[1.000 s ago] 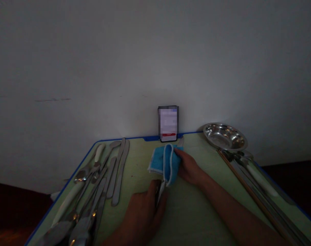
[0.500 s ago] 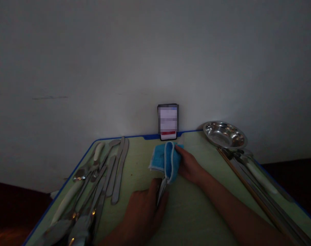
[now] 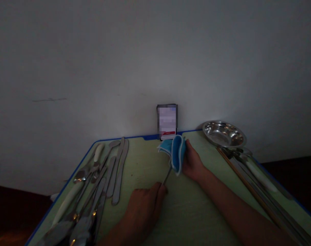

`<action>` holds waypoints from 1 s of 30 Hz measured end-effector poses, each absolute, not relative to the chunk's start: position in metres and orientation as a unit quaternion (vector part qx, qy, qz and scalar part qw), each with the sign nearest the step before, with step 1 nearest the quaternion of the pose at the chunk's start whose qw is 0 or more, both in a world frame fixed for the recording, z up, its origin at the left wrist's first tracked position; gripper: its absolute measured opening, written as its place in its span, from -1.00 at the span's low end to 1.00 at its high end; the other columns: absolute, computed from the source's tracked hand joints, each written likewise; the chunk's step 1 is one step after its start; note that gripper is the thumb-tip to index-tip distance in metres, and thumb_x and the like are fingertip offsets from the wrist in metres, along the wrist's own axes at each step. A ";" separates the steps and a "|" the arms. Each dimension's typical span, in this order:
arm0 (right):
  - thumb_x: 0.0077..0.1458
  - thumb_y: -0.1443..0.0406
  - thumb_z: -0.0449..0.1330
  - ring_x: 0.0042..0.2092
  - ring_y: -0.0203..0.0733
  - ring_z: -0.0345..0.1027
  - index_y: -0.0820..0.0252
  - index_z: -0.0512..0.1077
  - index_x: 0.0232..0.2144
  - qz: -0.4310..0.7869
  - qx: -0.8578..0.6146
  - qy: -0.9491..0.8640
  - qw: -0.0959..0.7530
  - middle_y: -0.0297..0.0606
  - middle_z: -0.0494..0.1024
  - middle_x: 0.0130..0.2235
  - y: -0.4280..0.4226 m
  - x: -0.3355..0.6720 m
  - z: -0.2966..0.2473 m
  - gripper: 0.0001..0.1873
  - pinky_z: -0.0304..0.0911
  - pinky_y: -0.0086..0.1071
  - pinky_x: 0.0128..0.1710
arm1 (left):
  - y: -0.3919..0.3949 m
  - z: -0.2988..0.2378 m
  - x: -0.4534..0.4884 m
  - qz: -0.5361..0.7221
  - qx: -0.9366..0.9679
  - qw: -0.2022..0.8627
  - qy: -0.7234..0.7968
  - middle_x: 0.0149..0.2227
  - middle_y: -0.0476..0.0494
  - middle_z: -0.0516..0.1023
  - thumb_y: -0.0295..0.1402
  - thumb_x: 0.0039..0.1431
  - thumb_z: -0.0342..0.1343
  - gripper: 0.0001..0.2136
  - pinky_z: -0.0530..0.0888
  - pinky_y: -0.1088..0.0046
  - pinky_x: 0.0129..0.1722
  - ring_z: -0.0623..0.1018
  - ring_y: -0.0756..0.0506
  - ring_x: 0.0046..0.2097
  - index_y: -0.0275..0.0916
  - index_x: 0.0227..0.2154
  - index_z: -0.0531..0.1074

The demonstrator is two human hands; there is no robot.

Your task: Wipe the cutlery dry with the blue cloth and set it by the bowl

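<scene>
My left hand (image 3: 144, 208) rests low on the green board (image 3: 191, 212), its fingers closed round the handle of a thin metal utensil (image 3: 167, 176). The utensil's far end runs up into a folded blue cloth (image 3: 175, 153) and is hidden there. My right hand (image 3: 193, 164) pinches that cloth around the utensil, just in front of the phone (image 3: 167, 121) that leans on the wall.
Several knives, spoons and white-handled utensils (image 3: 99, 181) lie in a pile along the board's left side. A steel bowl (image 3: 224, 134) sits at the back right, with chopsticks and more utensils (image 3: 250, 177) along the right edge. A plain wall rises behind the board.
The right hand has slid the cloth away from me along the utensil toward the phone, baring more of the metal shaft. The left hand has stayed put.
</scene>
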State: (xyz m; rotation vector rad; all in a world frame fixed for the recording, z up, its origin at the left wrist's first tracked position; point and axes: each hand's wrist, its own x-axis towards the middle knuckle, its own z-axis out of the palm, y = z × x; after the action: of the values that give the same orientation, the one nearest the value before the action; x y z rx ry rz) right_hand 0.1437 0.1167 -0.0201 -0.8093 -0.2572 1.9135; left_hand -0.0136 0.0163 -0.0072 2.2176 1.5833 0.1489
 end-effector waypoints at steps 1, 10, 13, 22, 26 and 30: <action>0.11 0.03 -0.10 -0.42 -0.18 0.42 0.22 0.39 -0.37 0.778 -0.355 -0.112 0.506 -0.28 0.51 -0.53 0.116 0.144 -0.020 -0.56 0.34 -0.28 -0.36 | 0.016 -0.008 -0.014 0.048 0.802 0.197 0.562 -0.49 -0.08 0.56 -0.31 0.28 -0.38 -0.63 0.37 0.45 -0.45 0.56 -0.10 -0.45 -0.22 -0.33 0.35; -0.19 0.12 0.28 -0.53 -0.32 0.34 0.17 0.36 -0.33 0.740 -0.324 -0.298 0.509 -0.42 0.47 -0.54 0.107 0.140 -0.028 -0.63 0.33 -0.39 -0.42 | 0.013 -0.018 -0.015 0.044 0.825 0.134 0.547 -0.55 -0.07 0.54 -0.33 0.28 -0.36 -0.67 0.36 0.42 -0.52 0.54 -0.11 -0.52 -0.23 -0.38 0.31; -0.24 0.26 0.32 -0.50 -0.34 0.37 0.18 0.37 -0.30 0.746 -0.321 -0.327 0.483 -0.41 0.51 -0.46 0.103 0.140 -0.024 -0.63 0.33 -0.42 -0.41 | 0.014 -0.018 -0.015 0.040 0.831 0.131 0.539 -0.54 -0.07 0.55 -0.34 0.28 -0.36 -0.68 0.35 0.43 -0.53 0.54 -0.11 -0.52 -0.23 -0.37 0.30; -0.15 0.24 0.24 -0.43 -0.23 0.42 0.20 0.39 -0.34 0.725 -0.394 -0.209 0.525 -0.35 0.54 -0.45 0.106 0.139 -0.018 -0.74 0.36 -0.36 -0.40 | 0.014 -0.017 -0.014 0.027 0.849 0.131 0.511 -0.51 -0.06 0.55 -0.33 0.28 -0.35 -0.68 0.38 0.40 -0.51 0.54 -0.12 -0.51 -0.22 -0.38 0.31; -0.03 0.12 0.15 -0.43 -0.26 0.42 0.18 0.38 -0.32 0.711 -0.400 -0.128 0.564 -0.34 0.54 -0.44 0.112 0.143 -0.018 -0.72 0.34 -0.41 -0.45 | 0.013 -0.011 -0.014 0.018 0.861 0.133 0.490 -0.54 -0.06 0.52 -0.34 0.27 -0.35 -0.66 0.37 0.43 -0.49 0.53 -0.09 -0.52 -0.24 -0.43 0.32; 0.05 0.00 0.00 -0.53 -0.28 0.38 0.15 0.37 -0.37 0.712 -0.404 -0.122 0.561 -0.38 0.48 -0.58 0.116 0.146 -0.021 -0.63 0.29 -0.43 -0.55 | 0.012 -0.008 -0.015 0.032 0.864 0.147 0.481 -0.54 -0.07 0.50 -0.35 0.27 -0.35 -0.65 0.35 0.46 -0.48 0.51 -0.06 -0.52 -0.24 -0.46 0.31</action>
State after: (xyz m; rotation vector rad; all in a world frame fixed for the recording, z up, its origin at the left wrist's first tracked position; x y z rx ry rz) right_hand 0.1464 0.1164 -0.0207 -0.9511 -0.2869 1.6780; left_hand -0.0147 0.0116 -0.0080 2.4857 1.3831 0.0919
